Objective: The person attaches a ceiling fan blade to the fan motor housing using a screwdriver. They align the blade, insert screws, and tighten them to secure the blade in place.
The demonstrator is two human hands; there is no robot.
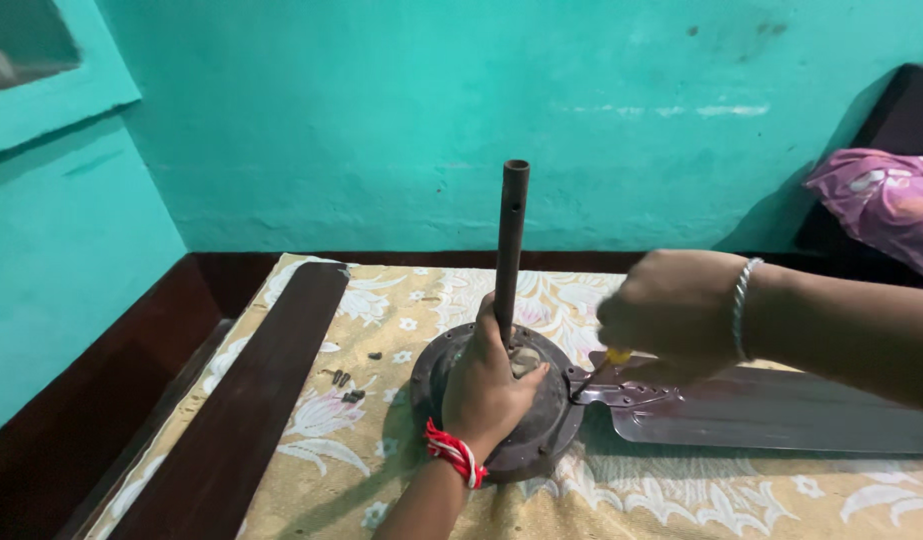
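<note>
Here we steady a ceiling fan motor (541, 420) on the floral cloth (381, 300), its brown rod (511, 240) pointing straight up toward twelve o'clock. Our left hand (486, 390) comes from six o'clock, fingers wrapped around the rod's base. Our right hand (671, 315) reaches in from three o'clock, fingers closed on a yellow-handled screwdriver (596, 375) at the blade (771, 410) bracket. A loose dark blade (261, 390) lies at nine o'clock; turquoise walls (381, 120) surround us.

A dark brown fan motor (541, 400) and brown downrod (511, 240) stand on a yellow bedsheet (681, 500) with white flowers, beside a dark wooden blade (251, 400), against turquoise walls (381, 120).
</note>
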